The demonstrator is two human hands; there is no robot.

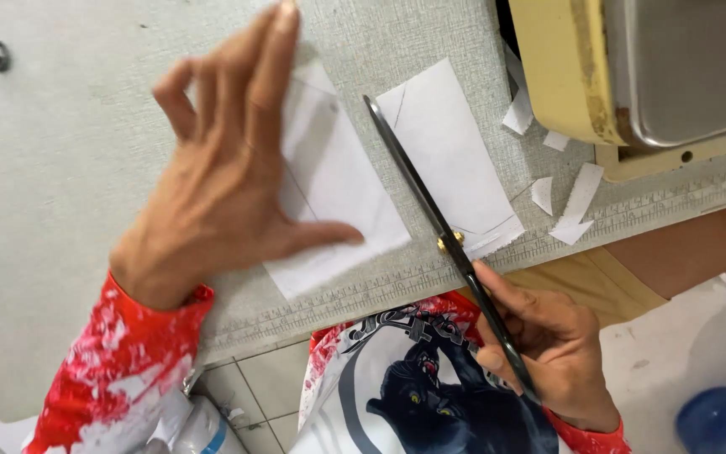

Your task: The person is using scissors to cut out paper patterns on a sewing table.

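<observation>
Your left hand point(228, 168) lies in the left centre of the frame with its fingers point(275, 59) spread flat, pressing down a white fabric piece point(338, 193) on the grey surface point(60, 151). Your right hand point(548, 345), low and right of centre, grips the handles of the black scissors point(430, 210), fingers curled closed around them. The blades appear shut, though the angle makes that hard to judge; they run up toward the frame's centre, between the held piece and a second white fabric piece point(455, 151) just to its right. Small white scraps point(577, 202) lie further right near the surface's ruled edge. A cream-coloured sewing machine point(565, 76) fills the upper right corner, and a blue rounded object point(720, 420) sits at the lower right.
</observation>
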